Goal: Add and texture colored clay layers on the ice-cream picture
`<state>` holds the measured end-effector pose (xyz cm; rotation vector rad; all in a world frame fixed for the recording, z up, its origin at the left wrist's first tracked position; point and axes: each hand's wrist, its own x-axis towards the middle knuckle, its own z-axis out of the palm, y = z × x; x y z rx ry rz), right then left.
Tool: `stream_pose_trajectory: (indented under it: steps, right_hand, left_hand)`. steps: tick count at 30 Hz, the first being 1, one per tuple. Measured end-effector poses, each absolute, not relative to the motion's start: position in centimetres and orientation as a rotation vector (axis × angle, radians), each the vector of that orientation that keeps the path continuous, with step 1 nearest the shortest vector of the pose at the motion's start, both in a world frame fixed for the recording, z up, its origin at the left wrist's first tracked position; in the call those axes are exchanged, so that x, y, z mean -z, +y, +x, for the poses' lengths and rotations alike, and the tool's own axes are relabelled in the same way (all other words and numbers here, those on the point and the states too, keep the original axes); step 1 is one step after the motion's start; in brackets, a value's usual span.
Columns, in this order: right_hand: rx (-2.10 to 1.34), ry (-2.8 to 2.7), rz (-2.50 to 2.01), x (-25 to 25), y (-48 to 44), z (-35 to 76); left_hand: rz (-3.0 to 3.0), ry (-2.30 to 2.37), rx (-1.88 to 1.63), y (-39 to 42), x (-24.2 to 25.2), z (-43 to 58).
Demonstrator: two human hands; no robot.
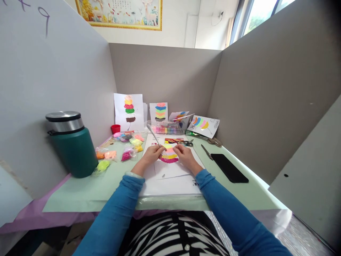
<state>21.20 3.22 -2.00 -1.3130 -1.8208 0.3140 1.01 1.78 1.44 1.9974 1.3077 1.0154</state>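
In my left hand (152, 154), closed in a pinch, is a metal fork (153, 134); its handle points up and away, and its tines slant down over the paper. My right hand (185, 156) is closed too, fingertips together just right of the tines; what they pinch, if anything, I cannot make out. Beneath both hands lies a white sheet (170, 171) with curved bands of soft coloured clay (169, 160), magenta lowest, then yellow and pink. My hands partly cover the bands.
A green flask (73, 149) stands left, beside bagged clay lumps (128, 153). Pencils (173, 140) and scissors (189, 143) lie beyond my hands. A knife (206, 152) and black phone (229, 168) lie right. Decorated cards (129, 112) lean against the back panel (165, 74).
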Motion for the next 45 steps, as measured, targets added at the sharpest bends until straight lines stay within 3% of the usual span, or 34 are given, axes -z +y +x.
stream_pose_trajectory:
  steps: [3, 9, 21, 27, 36, 45]
  right_hand:
    - [-0.584, -1.835, -1.014, 1.9, 2.8, 20.3]
    - [-0.879, -1.802, -0.829, 1.5, 2.0, 18.8]
    - [-0.825, -1.657, -0.902, 1.6, 3.3, 19.1]
    - [-0.618, -1.369, -1.209, 2.5, 4.9, 20.5]
    - [-0.482, -1.541, -1.392, 2.2, 4.5, 21.2]
    - [-0.528, -1.673, -1.407, 2.9, 4.6, 20.8]
  left_hand:
    - [2.172, 1.25, -0.882, 1.4, -1.3, 1.3]
    - [2.27, 1.11, -0.761, 1.4, -0.9, 1.7]
    - [2.303, 1.318, -0.768, 1.8, -0.9, 1.7]
    - [2.131, 1.724, -0.899, 2.7, -1.0, 0.5]
    - [2.398, 1.782, -0.2, 2.3, -0.4, 0.2]
    - [2.52, 1.759, -0.062, 2.5, -0.3, 0.2]
